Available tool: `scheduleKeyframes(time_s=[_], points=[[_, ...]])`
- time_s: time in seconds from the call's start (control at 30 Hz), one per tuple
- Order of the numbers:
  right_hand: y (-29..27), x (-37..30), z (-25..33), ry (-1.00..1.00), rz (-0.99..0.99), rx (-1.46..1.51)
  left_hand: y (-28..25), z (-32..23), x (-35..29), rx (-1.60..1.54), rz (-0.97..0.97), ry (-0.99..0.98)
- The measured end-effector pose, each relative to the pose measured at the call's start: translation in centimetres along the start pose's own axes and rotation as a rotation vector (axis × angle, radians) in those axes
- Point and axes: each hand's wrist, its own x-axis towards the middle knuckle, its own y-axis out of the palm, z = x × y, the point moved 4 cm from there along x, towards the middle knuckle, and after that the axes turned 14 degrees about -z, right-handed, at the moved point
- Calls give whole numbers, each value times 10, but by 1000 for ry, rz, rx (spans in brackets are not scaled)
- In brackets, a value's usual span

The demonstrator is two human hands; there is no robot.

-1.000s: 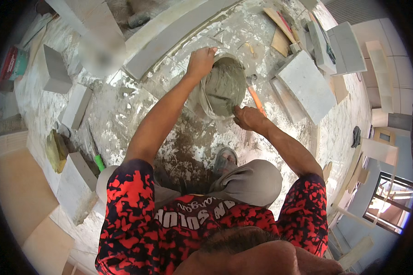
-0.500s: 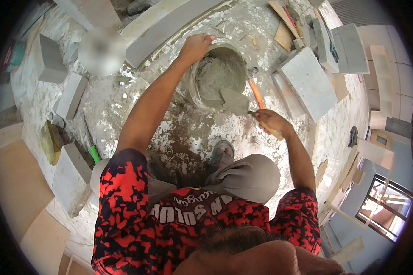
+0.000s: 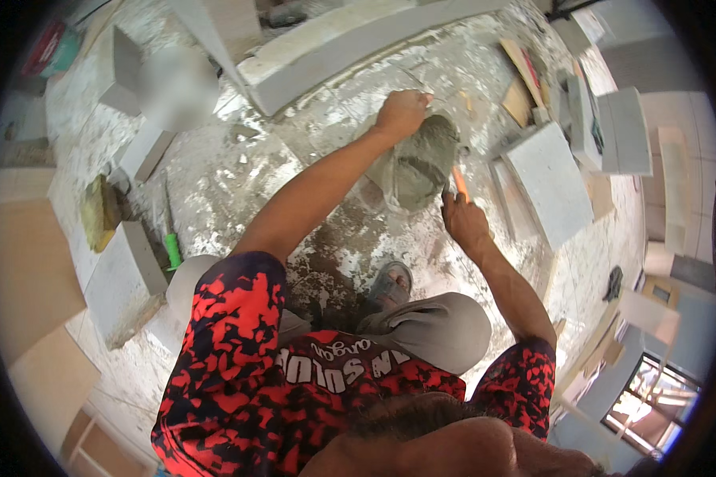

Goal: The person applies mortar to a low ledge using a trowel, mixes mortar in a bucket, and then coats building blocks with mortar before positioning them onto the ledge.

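In front of me a bucket (image 3: 381,171) of wet grey mortar (image 3: 423,163) is tipped toward the right. My left hand (image 3: 403,114) is closed on its far rim. Close to the bucket's right side, my right hand (image 3: 465,221) is closed around a trowel, whose blade and handle are mostly hidden. A tool with an orange handle (image 3: 461,184) lies on the floor just beyond the right hand, partly covered by it.
Grey blocks stand at right (image 3: 547,187), at left (image 3: 126,282) and far left (image 3: 121,71). A long block (image 3: 334,52) spans the far side. Left of me lies a green-handled tool (image 3: 172,248). Wood pieces (image 3: 519,99) lie at far right. Mortar splashes cover the floor (image 3: 239,191).
My left hand has tilted the bucket to the right. The right hand has turned upright beside the bucket, and the trowel blade, in plain sight before, is now mostly hidden. The view has shifted.
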Motion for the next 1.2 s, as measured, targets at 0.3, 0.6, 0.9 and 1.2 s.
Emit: scheduleKeyframes(time_s=[0.3,0.6,0.9,1.2], points=[[-49,11,27,307,321,900,-12,22,7,31,30,-24],[-44,11,4,508,418,1248,-48,69,33,119,-3,-123],[-52,28,5,167,-54,660,-85,136,20,165,-126,-270],[-50,31,-17,11,-275,184,-64,95,23,114,-11,-167]])
